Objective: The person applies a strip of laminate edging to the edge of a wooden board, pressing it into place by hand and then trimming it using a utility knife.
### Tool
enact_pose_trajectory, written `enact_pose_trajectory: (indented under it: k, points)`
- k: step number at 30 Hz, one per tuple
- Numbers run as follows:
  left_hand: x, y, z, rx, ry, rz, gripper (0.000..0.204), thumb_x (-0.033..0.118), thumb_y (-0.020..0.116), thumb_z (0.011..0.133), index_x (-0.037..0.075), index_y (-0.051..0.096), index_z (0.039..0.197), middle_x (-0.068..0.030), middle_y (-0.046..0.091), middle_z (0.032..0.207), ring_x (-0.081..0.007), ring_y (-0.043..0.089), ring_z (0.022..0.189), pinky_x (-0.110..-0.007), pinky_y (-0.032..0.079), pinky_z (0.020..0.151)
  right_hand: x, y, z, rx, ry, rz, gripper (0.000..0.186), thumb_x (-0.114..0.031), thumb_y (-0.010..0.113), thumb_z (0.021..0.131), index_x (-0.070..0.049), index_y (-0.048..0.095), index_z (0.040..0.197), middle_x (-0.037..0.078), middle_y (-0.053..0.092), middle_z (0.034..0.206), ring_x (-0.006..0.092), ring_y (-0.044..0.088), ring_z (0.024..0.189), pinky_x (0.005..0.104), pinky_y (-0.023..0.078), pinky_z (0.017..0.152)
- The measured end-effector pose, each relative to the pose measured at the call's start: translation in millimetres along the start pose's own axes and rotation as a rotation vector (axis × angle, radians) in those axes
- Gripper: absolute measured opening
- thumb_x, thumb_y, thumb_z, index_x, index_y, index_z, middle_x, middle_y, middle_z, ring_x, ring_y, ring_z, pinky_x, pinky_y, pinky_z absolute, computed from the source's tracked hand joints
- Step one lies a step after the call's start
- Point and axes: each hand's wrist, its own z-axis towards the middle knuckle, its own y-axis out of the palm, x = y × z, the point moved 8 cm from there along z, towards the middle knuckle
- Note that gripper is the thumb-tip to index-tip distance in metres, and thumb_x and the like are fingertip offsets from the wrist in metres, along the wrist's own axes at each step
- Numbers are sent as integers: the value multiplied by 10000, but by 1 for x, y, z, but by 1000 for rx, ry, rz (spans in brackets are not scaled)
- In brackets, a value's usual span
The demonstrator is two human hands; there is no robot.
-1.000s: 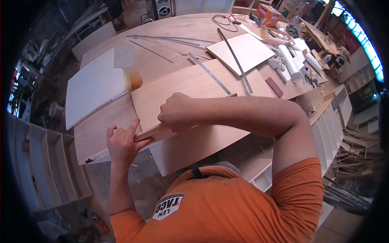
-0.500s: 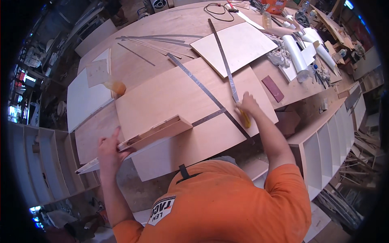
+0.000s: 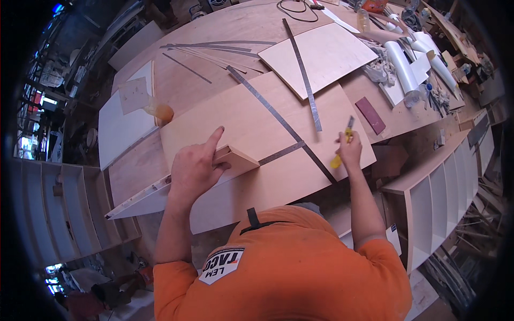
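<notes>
My left hand [image 3: 195, 168] grips the top edge of a narrow wooden board [image 3: 238, 160] standing on edge, index finger stretched out over a pale plywood panel [image 3: 203, 120]. In my right hand [image 3: 349, 150] is a yellow utility knife [image 3: 349, 124], blade pointing up, held above the panel's right part. Two dark metal strips, one long [image 3: 273, 112] and one shorter [image 3: 281, 153], meet on the panel beside the standing board. Another long strip [image 3: 302, 69] lies over a white-faced board [image 3: 332, 59] and reaches toward my right hand.
The large worktable [image 3: 150, 61] carries white boards [image 3: 120, 139], thin strips, a maroon piece [image 3: 370, 115], white rolls [image 3: 401, 67], bottles [image 3: 363, 20] and a cable [image 3: 292, 13]. Shelf units stand at left [image 3: 64, 203] and right [image 3: 433, 203]. An orange round object [image 3: 163, 112] sits on the table.
My right hand left the standing board, went right and now has the knife raised, blade upward. My left hand has moved up and right along the board's edge.
</notes>
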Motion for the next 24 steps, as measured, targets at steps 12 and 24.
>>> enact_pose_trajectory:
  k: [12, 24]
  points:
    - [17, -1, -12, 46, 59, 42, 694, 264, 814, 689, 145, 545, 1318, -100, 663, 773, -289, 652, 733, -409, 496, 683, 11, 201, -172, -667, -301, -593, 281, -255, 437, 984, 21, 487, 970, 277, 643, 774, 447, 648, 750, 534, 515, 667]
    - [21, -1, -20, 93, 78, 20, 678, 236, 799, 705, 155, 537, 1325, -65, 656, 751, -263, 644, 714, -392, 496, 682, 10, 220, -177, -645, -420, -708, 218, -188, 416, 945, 18, 484, 962, 256, 652, 751, 423, 661, 703, 530, 530, 646]
